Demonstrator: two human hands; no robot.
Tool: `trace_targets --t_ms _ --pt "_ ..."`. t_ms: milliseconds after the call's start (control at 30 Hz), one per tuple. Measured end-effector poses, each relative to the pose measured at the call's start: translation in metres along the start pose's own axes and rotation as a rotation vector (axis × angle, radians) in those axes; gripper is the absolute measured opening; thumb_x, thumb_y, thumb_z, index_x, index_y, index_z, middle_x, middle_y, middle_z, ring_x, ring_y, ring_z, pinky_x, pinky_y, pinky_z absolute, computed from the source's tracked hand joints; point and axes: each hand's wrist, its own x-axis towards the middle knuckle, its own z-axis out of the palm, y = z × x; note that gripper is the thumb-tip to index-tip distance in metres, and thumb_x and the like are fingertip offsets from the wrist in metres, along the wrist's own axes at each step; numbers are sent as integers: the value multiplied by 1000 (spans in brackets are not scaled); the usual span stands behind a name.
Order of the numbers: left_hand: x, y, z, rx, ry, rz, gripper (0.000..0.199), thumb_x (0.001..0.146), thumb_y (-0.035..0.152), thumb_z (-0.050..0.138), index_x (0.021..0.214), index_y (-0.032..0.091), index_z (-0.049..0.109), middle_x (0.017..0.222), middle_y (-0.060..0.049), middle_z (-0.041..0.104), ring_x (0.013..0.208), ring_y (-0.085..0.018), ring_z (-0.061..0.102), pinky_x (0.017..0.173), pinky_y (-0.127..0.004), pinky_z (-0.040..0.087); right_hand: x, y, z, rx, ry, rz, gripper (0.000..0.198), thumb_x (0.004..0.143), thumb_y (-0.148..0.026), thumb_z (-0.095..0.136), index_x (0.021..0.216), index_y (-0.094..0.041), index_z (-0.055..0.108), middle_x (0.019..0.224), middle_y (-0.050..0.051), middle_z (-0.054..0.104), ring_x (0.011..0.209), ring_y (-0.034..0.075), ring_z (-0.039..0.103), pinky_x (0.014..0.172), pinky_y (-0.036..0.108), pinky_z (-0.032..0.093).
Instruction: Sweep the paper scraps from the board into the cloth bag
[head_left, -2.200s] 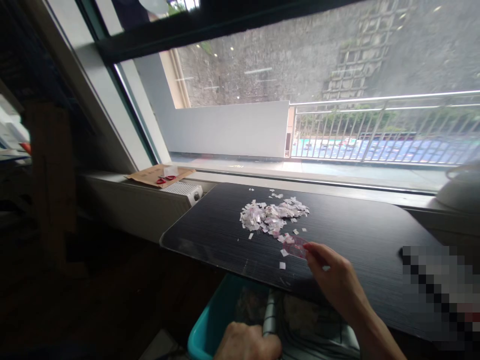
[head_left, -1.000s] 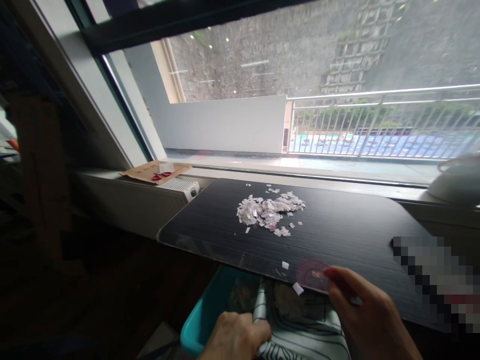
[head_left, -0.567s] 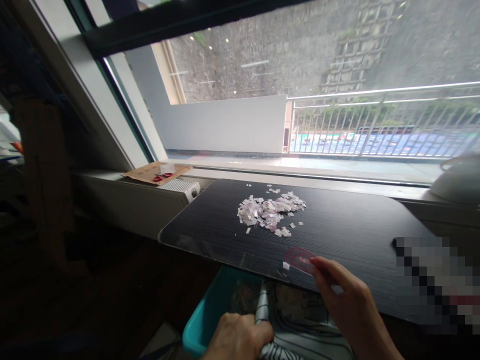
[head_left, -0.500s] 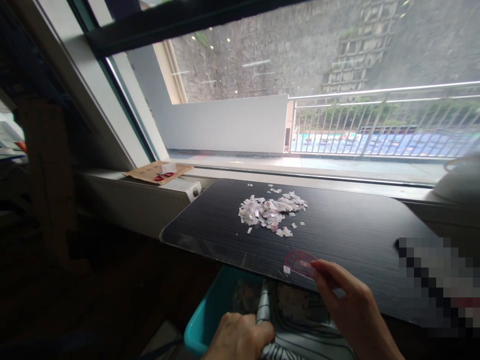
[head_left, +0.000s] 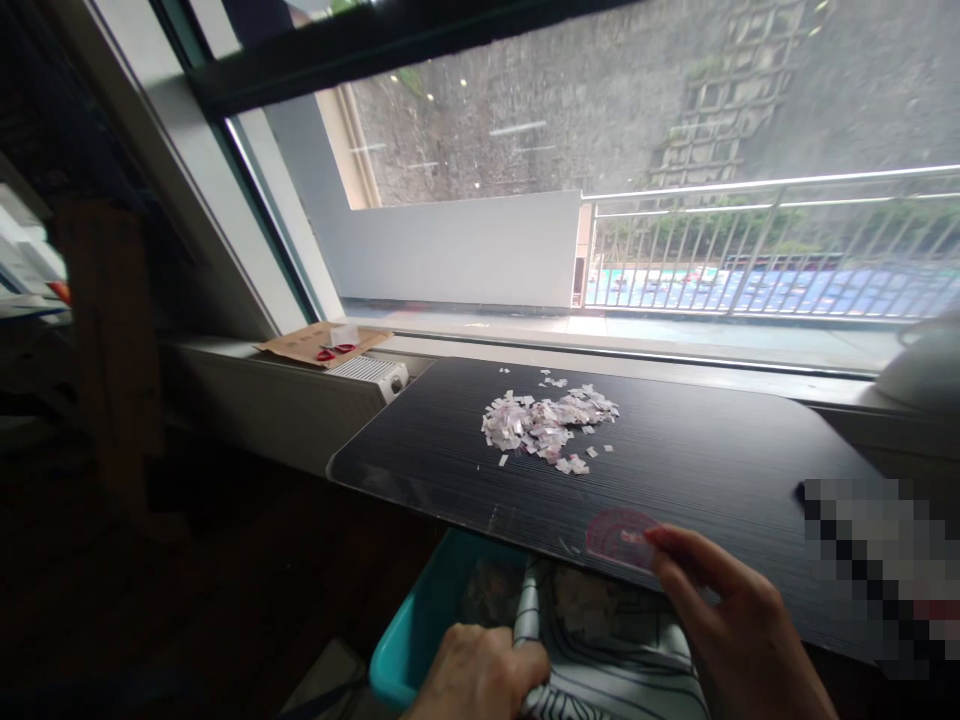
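My right hand (head_left: 731, 590) pinches a clear pink protractor (head_left: 611, 540) between thumb and fingertips, low over the front edge of the dark table (head_left: 697, 440). Below that edge, my left hand (head_left: 487, 665) is closed on the rim of a white bag with black lines (head_left: 529, 610), holding its mouth open. Pale bits of paper seem to lie inside the bag, in shadow. Farther back on the tabletop is a loose heap of small cut paper pieces (head_left: 547, 422), with some scattered around it.
A teal bin (head_left: 401, 645) stands under the table edge beside the bag. Red-handled scissors (head_left: 335, 352) rest on brown paper (head_left: 296, 345) on the sill at left, above a radiator (head_left: 375, 375). A blurred-out object (head_left: 874, 560) lies at the table's right.
The protractor and my right hand have shifted a little to the right. A paper piece that was beside the protractor at the table edge no longer shows there. My left hand keeps its hold.
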Motion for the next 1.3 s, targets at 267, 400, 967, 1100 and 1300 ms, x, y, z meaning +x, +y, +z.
trace_targets --t_ms 267,400,967,1100,1300 --pt "15 -3 14 129 -6 91 21 90 38 52 97 26 68 79 -7 70 69 -28 68 59 -29 46 27 8 24 -116 189 18 31 83 -47 57 91 -23 76 82 4 77 79 24 72 72 31 56" --pt "15 1 19 140 67 115 22 89 41 53 90 25 68 74 -6 68 65 -27 67 59 -30 48 20 16 28 -44 110 1 29 82 -45 58 89 -23 76 84 4 78 79 23 72 73 31 55" --pt "20 9 11 135 14 134 19 85 37 55 87 22 67 74 -7 69 62 -28 68 54 -29 46 9 1 26 44 -57 -27 24 84 -39 59 91 -23 75 87 5 78 80 22 72 73 29 57" --pt "21 11 5 158 -62 130 23 87 36 55 96 21 69 80 -11 71 67 -32 69 56 -34 51 11 -4 29 106 -151 -67 25 83 -38 57 86 -23 76 83 4 77 76 21 71 71 28 57" --pt "20 4 12 52 -14 153 26 86 40 56 93 19 71 78 -15 71 65 -38 70 54 -38 53 8 -6 33 157 -120 -36 20 81 -38 60 84 -25 75 81 3 77 76 23 72 70 28 56"
